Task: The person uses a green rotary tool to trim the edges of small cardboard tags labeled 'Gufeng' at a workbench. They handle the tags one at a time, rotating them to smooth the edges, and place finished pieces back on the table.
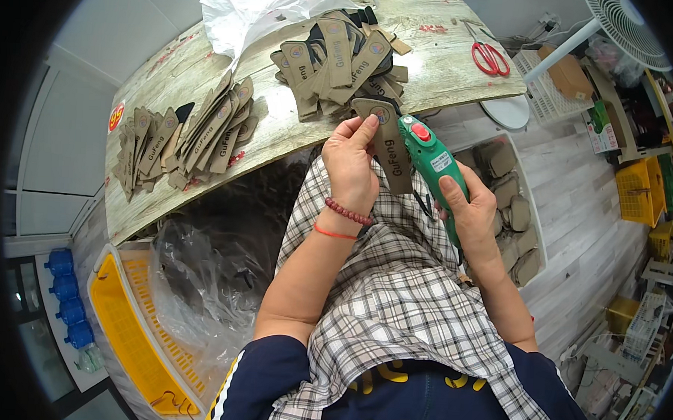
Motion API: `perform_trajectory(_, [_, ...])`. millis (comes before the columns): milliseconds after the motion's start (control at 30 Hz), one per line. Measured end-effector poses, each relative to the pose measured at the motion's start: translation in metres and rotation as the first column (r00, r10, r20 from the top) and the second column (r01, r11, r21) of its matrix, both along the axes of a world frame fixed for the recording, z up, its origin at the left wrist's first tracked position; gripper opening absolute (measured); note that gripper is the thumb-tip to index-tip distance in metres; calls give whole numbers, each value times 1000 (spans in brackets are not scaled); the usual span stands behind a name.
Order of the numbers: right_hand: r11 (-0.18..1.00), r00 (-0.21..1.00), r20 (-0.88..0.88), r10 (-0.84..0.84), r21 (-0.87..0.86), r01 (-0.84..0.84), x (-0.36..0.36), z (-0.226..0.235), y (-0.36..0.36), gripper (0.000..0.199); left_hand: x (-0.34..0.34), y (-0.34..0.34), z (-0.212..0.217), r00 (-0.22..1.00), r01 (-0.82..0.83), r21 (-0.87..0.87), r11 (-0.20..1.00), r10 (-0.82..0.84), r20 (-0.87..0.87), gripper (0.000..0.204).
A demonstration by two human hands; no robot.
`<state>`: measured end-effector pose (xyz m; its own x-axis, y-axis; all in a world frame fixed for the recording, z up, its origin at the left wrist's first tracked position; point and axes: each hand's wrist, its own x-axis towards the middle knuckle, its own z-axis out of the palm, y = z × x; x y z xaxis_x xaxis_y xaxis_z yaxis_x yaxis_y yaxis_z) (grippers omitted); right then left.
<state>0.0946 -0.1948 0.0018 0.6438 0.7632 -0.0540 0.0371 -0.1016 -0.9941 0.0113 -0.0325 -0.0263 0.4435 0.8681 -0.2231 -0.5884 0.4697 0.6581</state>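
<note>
My left hand (354,154) pinches the upper part of a long tan fabric strap piece (392,149) with dark print, a round emblem and a black edge. It is held over my lap, just off the table's near edge. My right hand (466,208) wraps round a pair of green electric scissors (434,163) with a red switch. Their head end meets the right side of the strap piece; the blades are hidden. A messy heap of similar strap pieces (335,60) lies on the table beyond my hands. More strap pieces (212,126) stand in leaning bundles on the left.
The wood-grain table (434,34) carries a white plastic bag (262,15) and red-handled scissors (490,59). Below it stand a clear bag of dark material (206,279), a yellow basket (132,329) and a white bin (534,241) of tan pieces. A fan (628,27) stands at right.
</note>
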Motion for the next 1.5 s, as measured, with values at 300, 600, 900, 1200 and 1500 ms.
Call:
perform_trajectory(300, [1000, 1000, -17, 19, -20, -20, 3, 0, -6, 46, -11, 12, 5, 978, -4, 298, 955, 66, -197, 12])
perform_trajectory(600, [1000, 999, -29, 23, -14, -23, 0, 1, -6, 48, -20, 20, 7, 942, 112, 457, 882, 53, -332, 11])
perform_trajectory(900, [999, 999, -39, 32, 9, -32, 5, 1, -4, 47, -27, 20, 7, 878, 302, 506, 808, -29, -478, 13])
perform_trajectory(1200, [996, 993, -96, 74, 47, -70, 13, -2, -10, 42, -33, 48, 14, 784, 504, 625, 596, -12, -621, 15])
perform_trajectory(1500, [997, 994, -80, 80, 29, -78, 16, 1, -14, 43, -30, 61, 42, 632, 684, 634, 360, 142, -762, 13])
